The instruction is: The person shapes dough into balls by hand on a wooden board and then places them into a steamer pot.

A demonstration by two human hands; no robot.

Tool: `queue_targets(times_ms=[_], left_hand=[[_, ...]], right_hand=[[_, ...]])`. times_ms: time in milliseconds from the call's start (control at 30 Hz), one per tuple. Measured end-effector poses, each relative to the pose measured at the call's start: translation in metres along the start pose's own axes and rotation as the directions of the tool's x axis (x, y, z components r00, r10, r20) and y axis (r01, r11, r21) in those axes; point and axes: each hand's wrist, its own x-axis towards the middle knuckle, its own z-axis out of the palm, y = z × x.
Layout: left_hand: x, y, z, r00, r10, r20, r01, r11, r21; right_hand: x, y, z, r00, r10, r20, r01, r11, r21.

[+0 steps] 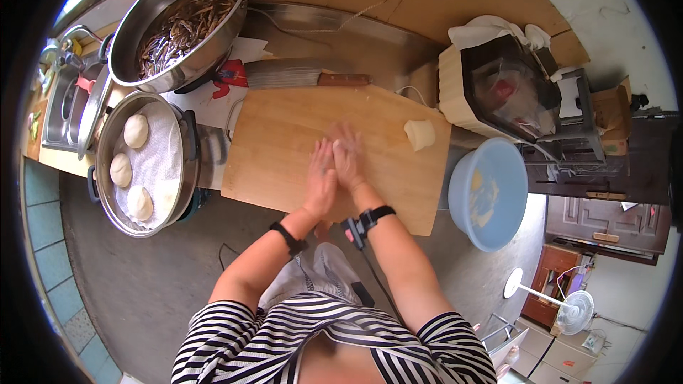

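My left hand (322,170) and my right hand (348,160) lie close together over the middle of a wooden board (277,144). The fingers of the right one are blurred, and whatever is under the palms is hidden. A pale piece of dough (420,135) rests on the board to the right. Behind the hands, along the board's far edge, lies a cleaver with a wooden handle (344,79). At the left, a steel steamer pot (179,165) lined with white cloth holds several round dough buns (136,131).
A large steel pot (176,32) with dark strips in liquid stands at the far left, near a sink (66,106). To the right are a light-blue basin (488,194) with dough scraps and a box lined with a black bag (480,85).
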Motion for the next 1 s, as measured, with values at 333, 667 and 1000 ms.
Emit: queue_targets(times_ms=[333, 667, 1000], left_hand=[[0.024, 0.0, -0.026, 0.987, -0.068, -0.146, 0.069, 0.998, 0.002], [0.055, -0.001, -0.017, 0.974, -0.214, 0.071, 0.225, 0.939, -0.261], [0.0, -0.004, -0.069, 0.947, -0.268, -0.179, 0.211, 0.936, -0.283]], right_hand=[[-0.014, -0.01, -0.015, 0.963, 0.058, -0.263, -0.016, 0.987, 0.157], [-0.072, -0.028, 0.025, 0.9, 0.102, -0.425, -0.049, 0.99, 0.134], [-0.009, -0.073, -0.011, 0.987, -0.155, 0.035, 0.155, 0.885, -0.438]])
